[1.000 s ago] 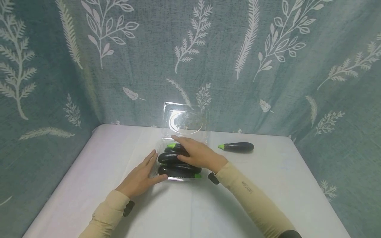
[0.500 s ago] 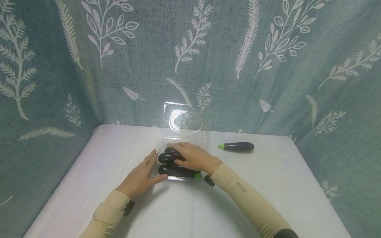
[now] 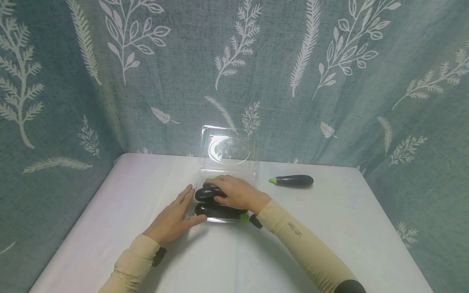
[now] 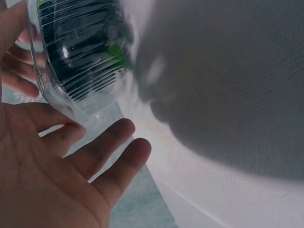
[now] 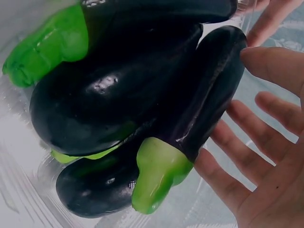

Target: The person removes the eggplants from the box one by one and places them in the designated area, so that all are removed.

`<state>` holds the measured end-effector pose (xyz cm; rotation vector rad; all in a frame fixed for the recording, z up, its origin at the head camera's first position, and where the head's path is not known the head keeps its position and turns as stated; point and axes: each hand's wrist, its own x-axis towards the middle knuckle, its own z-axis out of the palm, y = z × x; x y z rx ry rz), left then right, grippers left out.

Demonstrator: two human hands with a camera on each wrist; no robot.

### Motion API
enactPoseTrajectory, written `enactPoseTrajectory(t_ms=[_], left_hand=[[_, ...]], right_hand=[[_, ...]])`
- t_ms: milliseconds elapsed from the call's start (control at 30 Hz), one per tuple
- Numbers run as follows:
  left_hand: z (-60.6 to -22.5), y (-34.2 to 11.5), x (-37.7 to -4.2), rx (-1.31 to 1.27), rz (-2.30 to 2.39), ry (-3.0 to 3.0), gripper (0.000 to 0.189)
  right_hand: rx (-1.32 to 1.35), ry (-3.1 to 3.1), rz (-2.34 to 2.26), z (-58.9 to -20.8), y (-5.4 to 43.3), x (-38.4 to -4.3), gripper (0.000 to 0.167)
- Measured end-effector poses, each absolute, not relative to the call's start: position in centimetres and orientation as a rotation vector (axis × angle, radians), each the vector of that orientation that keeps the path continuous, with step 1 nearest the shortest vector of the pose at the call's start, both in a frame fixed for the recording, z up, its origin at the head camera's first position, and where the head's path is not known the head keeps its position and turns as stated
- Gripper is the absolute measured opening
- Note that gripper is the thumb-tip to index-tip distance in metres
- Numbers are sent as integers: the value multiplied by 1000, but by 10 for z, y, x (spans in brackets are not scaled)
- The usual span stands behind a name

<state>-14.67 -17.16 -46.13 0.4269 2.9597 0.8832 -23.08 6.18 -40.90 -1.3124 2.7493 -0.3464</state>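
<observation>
A clear plastic clamshell box (image 3: pixel 224 220) stands mid-table, its lid (image 3: pixel 234 165) raised at the back. Several dark eggplants lie inside, among them a front eggplant (image 3: pixel 216 210) and a middle eggplant (image 3: pixel 207 194). My left hand (image 3: pixel 170 221) rests along the box's left side, thumb at the front corner and fingers extended. My right hand (image 3: pixel 238 193) reaches over the box. In the right wrist view, its spread fingers and thumb touch the side of an upper eggplant (image 5: pixel 204 95) with a light green cap; some fingertips are partly hidden behind it.
One loose eggplant (image 3: pixel 294 181) lies on the white table (image 3: pixel 318 232), right of the box. A leaf-patterned grey-green curtain (image 3: pixel 275 81) hangs behind the table and along both sides.
My right hand has moved slightly left and toward me over the eggplants, hiding more of the back ones and their green cap. The left hand and the box have stayed put.
</observation>
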Motion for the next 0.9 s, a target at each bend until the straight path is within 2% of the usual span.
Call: enactPoseTrajectory(t_ms=[300, 667, 900], left_hand=[[-462, -172, -147, 435, 874, 2967, 102], [-461, -172, -146, 421, 889, 2958, 101], [-462, -172, -146, 407, 902, 2947, 101]], right_hand=[[-1241, 2759, -269, -411, 58, -230, 59], [-1305, 2773, -247, -413, 56, -231, 44], [-1322, 2776, -301, -414, 57, -231, 40]])
